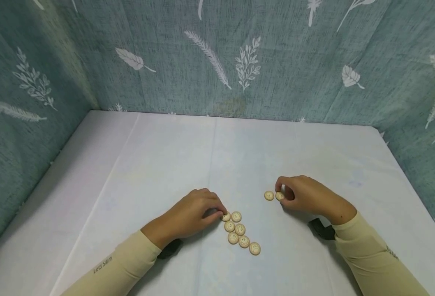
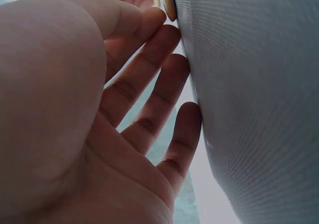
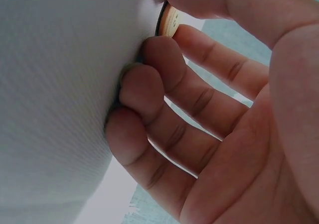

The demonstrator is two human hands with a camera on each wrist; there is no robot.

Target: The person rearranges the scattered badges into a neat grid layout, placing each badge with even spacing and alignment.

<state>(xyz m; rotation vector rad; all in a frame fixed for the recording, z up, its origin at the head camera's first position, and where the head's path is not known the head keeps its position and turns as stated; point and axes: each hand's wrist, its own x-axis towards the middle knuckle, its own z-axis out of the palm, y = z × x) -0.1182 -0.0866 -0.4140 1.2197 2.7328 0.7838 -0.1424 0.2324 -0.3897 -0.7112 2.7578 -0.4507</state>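
Small round wooden discs with dark printed marks lie flat on the white cloth. My left hand has its thumb and index fingertip at the edge of the upper-left disc of a staggered cluster. In the left wrist view that disc shows just past the thumb tip. Farther right, my right hand pinches another disc between thumb and index finger, down at the cloth. Its edge appears between those fingertips in the right wrist view. Beside it, to the left, sits a single disc.
Several discs form two slanting columns by my left hand, and one disc lies at the cluster's lower right. White cloth covers the table. A green leaf-patterned curtain rises behind and along both sides.
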